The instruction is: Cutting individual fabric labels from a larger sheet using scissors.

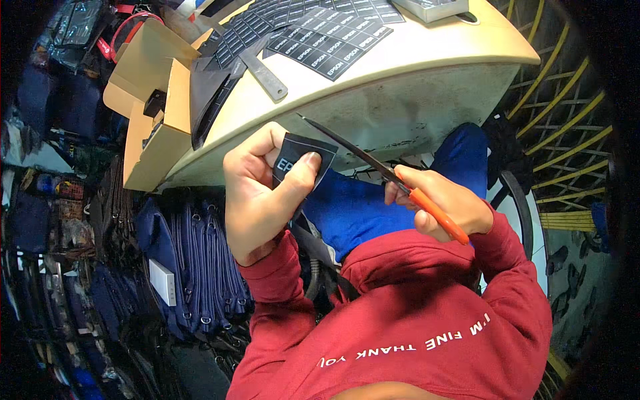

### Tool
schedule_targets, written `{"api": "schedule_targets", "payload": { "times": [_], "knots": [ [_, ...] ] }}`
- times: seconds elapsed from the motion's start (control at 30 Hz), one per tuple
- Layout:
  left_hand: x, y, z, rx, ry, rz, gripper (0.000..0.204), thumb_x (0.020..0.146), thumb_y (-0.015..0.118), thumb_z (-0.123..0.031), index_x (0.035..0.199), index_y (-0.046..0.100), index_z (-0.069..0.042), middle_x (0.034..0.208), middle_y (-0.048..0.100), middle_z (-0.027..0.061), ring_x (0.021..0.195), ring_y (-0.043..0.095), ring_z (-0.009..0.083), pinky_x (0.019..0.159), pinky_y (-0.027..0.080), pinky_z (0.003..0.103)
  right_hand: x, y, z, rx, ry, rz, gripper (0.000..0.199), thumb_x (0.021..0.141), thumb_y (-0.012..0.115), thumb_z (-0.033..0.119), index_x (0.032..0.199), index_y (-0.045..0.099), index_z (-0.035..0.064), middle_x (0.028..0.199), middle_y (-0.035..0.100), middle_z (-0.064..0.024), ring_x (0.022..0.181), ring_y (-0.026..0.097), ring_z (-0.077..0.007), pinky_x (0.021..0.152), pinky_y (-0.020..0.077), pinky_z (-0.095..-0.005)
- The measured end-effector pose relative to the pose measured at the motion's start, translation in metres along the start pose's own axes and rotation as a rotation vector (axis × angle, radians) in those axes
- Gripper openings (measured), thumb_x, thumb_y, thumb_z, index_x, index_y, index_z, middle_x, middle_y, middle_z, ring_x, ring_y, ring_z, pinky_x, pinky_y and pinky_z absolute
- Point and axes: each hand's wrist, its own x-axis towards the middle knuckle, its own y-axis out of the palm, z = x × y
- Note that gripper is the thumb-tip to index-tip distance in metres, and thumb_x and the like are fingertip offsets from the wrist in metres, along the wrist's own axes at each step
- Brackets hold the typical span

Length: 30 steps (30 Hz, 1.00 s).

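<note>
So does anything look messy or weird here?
I see no spill. A small white box slants among navy straps, odd because it stands out pale against them. The table's side has dark smudges, and the black sheets overlap at uneven angles.

Over at the table (473, 43), someone in a red sweatshirt (400, 313) has a black label (298, 145) pinched between thumb and fingers of the left hand (260, 190). The right hand (460, 203) grips orange-handled scissors (357, 152), their dark blades angled up and leftward past the label's top corner. On the tabletop lie printed black sheets (333, 40), a steel ruler (265, 77) near the edge, and a metal tin (433, 8) at the far right. An open carton (177, 97) stands at the left, above navy straps (207, 267) and a small white box (162, 282).
</note>
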Motion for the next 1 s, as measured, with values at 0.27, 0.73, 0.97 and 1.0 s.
{"api": "schedule_targets", "payload": {
  "times": [0.27,0.73,0.97,1.0],
  "knots": [
    [0.003,-0.003,0.007,0.021,0.050,-0.015,0.011,0.079,0.063,-0.002,0.073,0.054,-0.004,0.066,0.056,-0.0029,0.056,0.043,0.0003,0.051,0.031,0.016,0.000,0.001,-0.002,0.026,-0.019,0.104,0.049,0.080,0.054,0.045,0.097,0.051,-0.0009,0.080,0.055,-0.0147,0.071,0.055,-0.0273,0.066,0.0442,-0.0367],
    [0.007,-0.003,0.010,0.098,0.008,0.054,0.010,0.079,0.065,-0.004,0.074,0.056,-0.003,0.065,0.054,-0.0043,0.056,0.043,-0.0001,0.051,0.030,0.016,-0.003,0.003,-0.003,0.025,-0.021,0.077,0.020,0.081,0.054,0.021,0.087,0.052,0.0019,0.071,0.052,-0.0092,0.063,0.049,-0.0186,0.059,0.0418,-0.0322],
    [0.008,-0.001,0.011,0.061,0.035,0.083,0.010,0.079,0.065,-0.004,0.075,0.056,-0.003,0.066,0.054,-0.0050,0.056,0.042,-0.0003,0.050,0.030,0.016,-0.004,0.003,-0.006,0.096,-0.041,0.098,0.033,0.090,0.053,0.036,0.081,0.048,0.0037,0.066,0.046,-0.0037,0.061,0.042,-0.0147,0.056,0.0386,-0.0308],
    [0.008,-0.002,0.012,0.064,0.046,0.086,0.010,0.079,0.065,-0.003,0.075,0.056,-0.003,0.066,0.054,-0.0051,0.056,0.042,-0.0004,0.050,0.030,0.016,-0.004,0.003,-0.007,0.096,-0.041,0.100,0.033,0.090,0.053,0.036,0.081,0.048,0.0037,0.066,0.046,-0.0037,0.061,0.042,-0.0147,0.056,0.0386,-0.0308]
  ]
}}
